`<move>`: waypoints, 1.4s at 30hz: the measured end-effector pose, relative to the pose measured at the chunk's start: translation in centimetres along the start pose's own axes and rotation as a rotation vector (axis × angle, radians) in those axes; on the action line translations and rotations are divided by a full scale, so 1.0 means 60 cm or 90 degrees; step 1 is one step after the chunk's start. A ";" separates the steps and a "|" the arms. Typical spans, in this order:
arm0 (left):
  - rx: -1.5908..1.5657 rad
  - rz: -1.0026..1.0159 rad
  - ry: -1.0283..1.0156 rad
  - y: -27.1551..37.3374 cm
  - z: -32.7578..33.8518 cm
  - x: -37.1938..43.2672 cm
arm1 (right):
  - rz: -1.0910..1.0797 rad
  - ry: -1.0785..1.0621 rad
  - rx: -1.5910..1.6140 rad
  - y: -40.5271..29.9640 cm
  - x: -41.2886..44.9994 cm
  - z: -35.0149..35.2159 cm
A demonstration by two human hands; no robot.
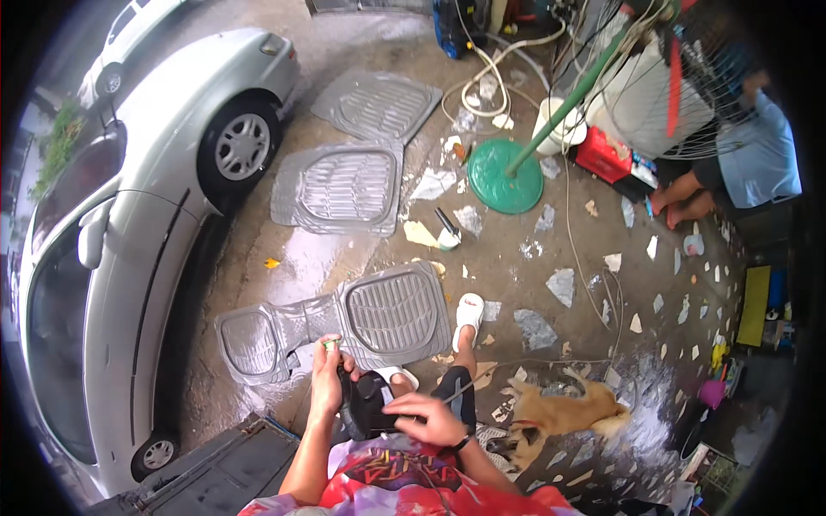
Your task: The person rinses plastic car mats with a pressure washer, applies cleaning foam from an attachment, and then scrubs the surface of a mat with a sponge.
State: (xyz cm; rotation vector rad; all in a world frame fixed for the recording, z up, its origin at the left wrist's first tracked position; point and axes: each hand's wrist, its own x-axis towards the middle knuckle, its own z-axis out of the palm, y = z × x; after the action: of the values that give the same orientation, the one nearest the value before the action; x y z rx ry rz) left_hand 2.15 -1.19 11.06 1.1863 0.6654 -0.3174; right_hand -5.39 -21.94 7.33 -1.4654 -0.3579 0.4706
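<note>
My left hand [329,380] holds a small green item [332,345] between thumb and fingertips, beside a black bag or case [365,403] in front of my belly. What the green item is, I cannot tell. Over the right side of the black case lies my right hand [427,416], fingers spread and slightly blurred, with a dark band at the wrist. A thin cable runs from near that hand off to the right. Just beyond my hands a grey rubber car mat [395,315] lies wet on the ground.
More mats [348,187] lie ahead. A silver car [148,213] stands at left. A dog [561,413] lies close on my right. Ahead right are a green round fan base [505,175], loose hoses and cables, a red box [601,155] and another person [755,151]. A metal gate [219,467] is behind left.
</note>
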 end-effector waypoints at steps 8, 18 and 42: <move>0.095 0.296 -0.020 0.040 0.063 -0.194 | 0.083 0.173 0.012 -0.177 0.047 0.112; 0.537 0.931 -0.368 0.152 0.024 -0.263 | 0.082 0.065 0.101 -0.275 -0.085 0.075; 0.547 0.937 0.380 -0.051 0.239 -0.397 | 0.274 -0.458 0.131 -0.341 -0.124 -0.167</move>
State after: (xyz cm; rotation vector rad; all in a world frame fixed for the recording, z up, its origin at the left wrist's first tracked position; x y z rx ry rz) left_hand -13.45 -18.24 26.85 2.2967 -0.0418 1.1422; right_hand -4.99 -35.21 27.28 -1.1289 -0.5395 1.3529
